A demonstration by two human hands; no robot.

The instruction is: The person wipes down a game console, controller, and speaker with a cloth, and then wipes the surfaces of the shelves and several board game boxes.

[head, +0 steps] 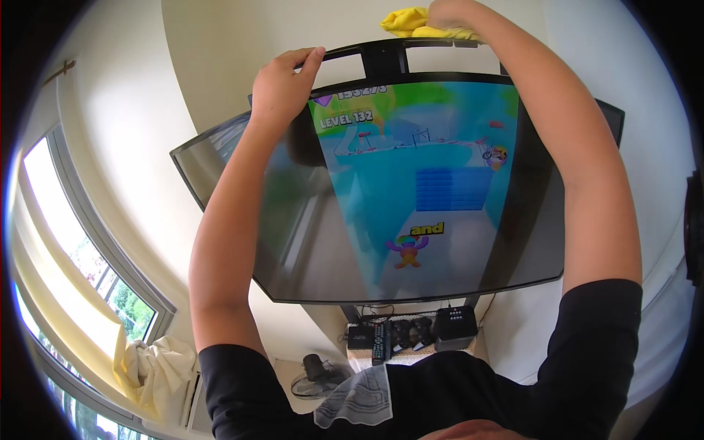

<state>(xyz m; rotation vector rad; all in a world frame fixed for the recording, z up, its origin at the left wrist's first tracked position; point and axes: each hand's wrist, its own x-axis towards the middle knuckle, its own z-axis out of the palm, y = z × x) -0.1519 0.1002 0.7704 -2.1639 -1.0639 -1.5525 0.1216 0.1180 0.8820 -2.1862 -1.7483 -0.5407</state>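
Observation:
Before me stands a flat-screen television (410, 220), lit with a colourful game picture that bears writing. A black frame (385, 59) with gaps in it rises above its top edge. My left hand (287, 80) grips the left end of this frame, the thumb lying along its top. Farther right, my right hand (454, 15) holds a bunched yellow cloth (406, 21) at the frame's upper edge. Part of that hand is cut off by the top of the picture, and its fingers are partly hidden.
Another dark, flat panel (217, 154) shows behind the television on both sides. Below, a shelf carries a remote control (379, 342), game controllers (412, 333) and a black box (455, 324). A fan (319, 379) stands lower left. Window (126, 302) and curtain (71, 264) are at left.

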